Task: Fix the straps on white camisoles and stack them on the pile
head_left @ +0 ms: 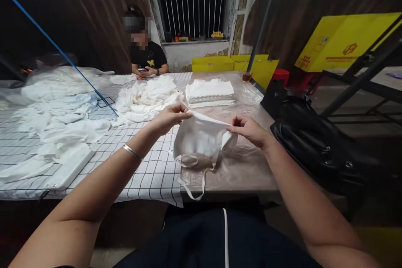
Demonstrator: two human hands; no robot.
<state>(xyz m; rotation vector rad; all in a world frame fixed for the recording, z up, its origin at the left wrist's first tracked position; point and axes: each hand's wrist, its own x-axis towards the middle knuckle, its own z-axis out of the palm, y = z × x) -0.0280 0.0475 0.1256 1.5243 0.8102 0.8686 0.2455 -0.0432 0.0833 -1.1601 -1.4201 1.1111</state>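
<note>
Between my two hands a white, thin cloth garment with narrow straps (201, 136) is stretched by its upper edge. My left hand (176, 114) pinches one end of that edge, and my right hand (248, 129) pinches the other. The body of the garment hangs below, slightly see-through, and a strap trails down to the table's front edge. Just beyond it lies a neat stack of folded white garments (210, 90). To the left of the stack a loose heap of white garments (147, 96) is piled up.
More white cloth (63, 104) covers the left of the table, on a checked tablecloth (153, 171). A blue pole (59, 50) slants across there. A person (149, 56) sits opposite with a phone. A black bag (317, 146) lies at the right; yellow boxes (213, 65) stand behind.
</note>
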